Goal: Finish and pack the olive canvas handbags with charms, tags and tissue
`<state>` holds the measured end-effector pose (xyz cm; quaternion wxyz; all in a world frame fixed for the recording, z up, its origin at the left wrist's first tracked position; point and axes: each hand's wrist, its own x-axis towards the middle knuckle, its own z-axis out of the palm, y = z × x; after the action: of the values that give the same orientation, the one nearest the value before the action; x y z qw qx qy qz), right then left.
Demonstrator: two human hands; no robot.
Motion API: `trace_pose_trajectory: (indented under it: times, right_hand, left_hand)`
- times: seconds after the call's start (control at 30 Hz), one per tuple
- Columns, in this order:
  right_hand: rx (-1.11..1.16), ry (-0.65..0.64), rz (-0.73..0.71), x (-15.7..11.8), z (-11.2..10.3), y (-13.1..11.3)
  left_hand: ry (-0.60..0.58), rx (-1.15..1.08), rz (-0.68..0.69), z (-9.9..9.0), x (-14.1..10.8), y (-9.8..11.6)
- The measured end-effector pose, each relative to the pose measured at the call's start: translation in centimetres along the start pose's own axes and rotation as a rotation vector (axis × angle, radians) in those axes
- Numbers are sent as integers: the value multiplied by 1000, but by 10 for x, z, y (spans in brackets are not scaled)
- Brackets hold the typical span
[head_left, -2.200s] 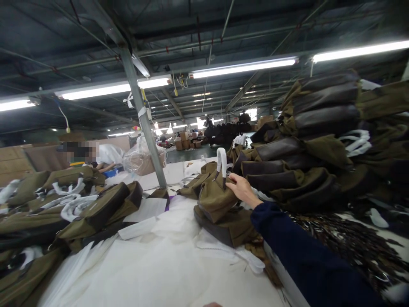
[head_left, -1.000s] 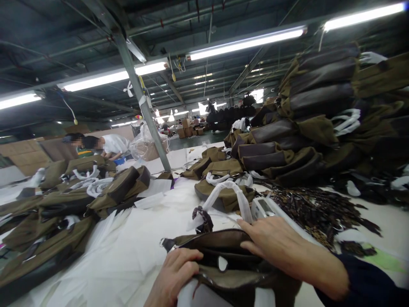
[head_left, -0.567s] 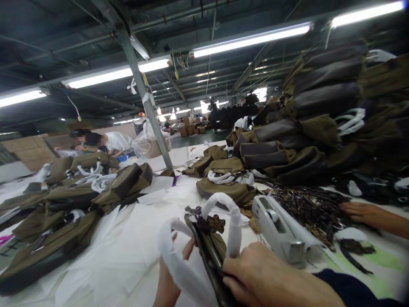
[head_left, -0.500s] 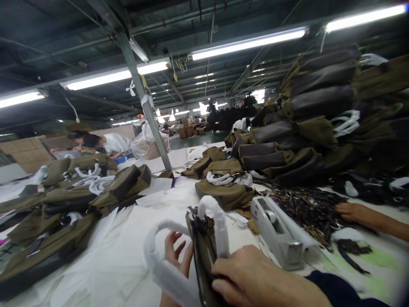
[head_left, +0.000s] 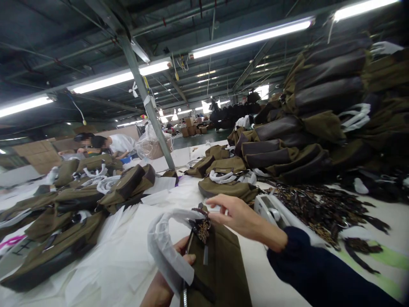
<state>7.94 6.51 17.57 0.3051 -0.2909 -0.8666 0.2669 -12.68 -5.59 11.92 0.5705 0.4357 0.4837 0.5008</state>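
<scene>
Left hand point(head_left: 168, 273) gripping olive bag point(head_left: 223, 264) by top edge; right hand point(head_left: 236, 215) half-open, fingers at leopard-print charm point(head_left: 203, 230).

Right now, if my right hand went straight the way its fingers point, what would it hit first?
Your right hand would likely meet the leopard-print charm on the olive bag first; its fingertips look right beside it, perhaps touching, though depth is unclear.
</scene>
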Motion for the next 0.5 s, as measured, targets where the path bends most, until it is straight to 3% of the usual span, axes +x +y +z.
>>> trace_pose_trajectory:
  times: [0.1,0.2,0.3,0.4,0.5]
  right_hand:
    - [-122,-2,20,34,13,19]
    - [-34,-15,52,40,27,32]
    - [458,78,203,16,35,38]
    - [1009,170,297,-25,39,37]
    - [1218,257,315,-67,45,33]
  left_hand:
    - [-76,44,30,-5,4,-2]
    - [-168,12,-17,-16,8,-5]
    - [-246,-107,-109,-32,16,-5]
    - [-373,-123,-172,-45,36,-3]
    - [-449,5,-237,-48,65,-6]
